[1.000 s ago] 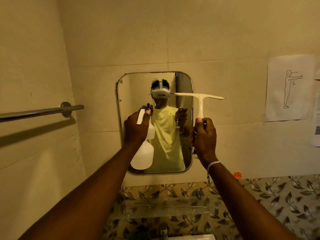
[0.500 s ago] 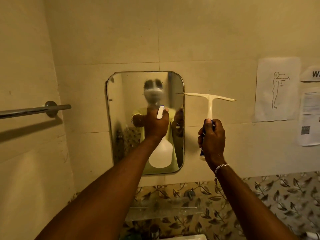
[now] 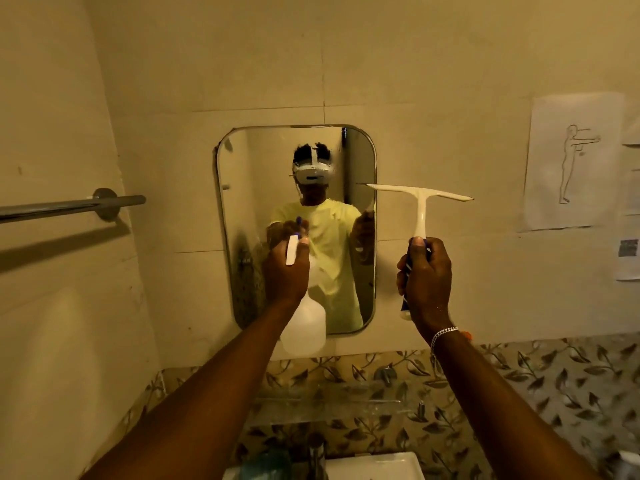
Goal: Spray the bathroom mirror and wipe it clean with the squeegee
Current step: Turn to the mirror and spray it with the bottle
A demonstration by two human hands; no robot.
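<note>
On the tiled wall, straight ahead: mirror (image 3: 298, 188), upright, rounded corners, lower glass smeared and hazy. In front of its lower half, left hand (image 3: 285, 271), fingers clenched round the neck of a white spray bottle (image 3: 304, 329), thumb near the trigger top, nozzle towards the glass, bottle body hanging below the fist and overlapping the mirror's bottom edge. Whether nozzle touches glass: cannot tell. Just beside the mirror's right edge, right hand (image 3: 427, 280), fingers wrapped tight round the blue-and-white grip of a squeegee (image 3: 420, 199), handle upright, blade across the top, roughly level, its left tip over the mirror's right edge, the rest before bare wall. On that wrist, a silver chain bracelet (image 3: 443, 332). At the wall's left side, a metal towel rail (image 3: 69, 206). At the wall's right side, a paper sheet (image 3: 575, 161) with a line-drawn standing figure, more papers at the frame's edge. Below the mirror, leaf-patterned tiles (image 3: 554, 372) and a clear glass shelf (image 3: 329, 398).
</note>
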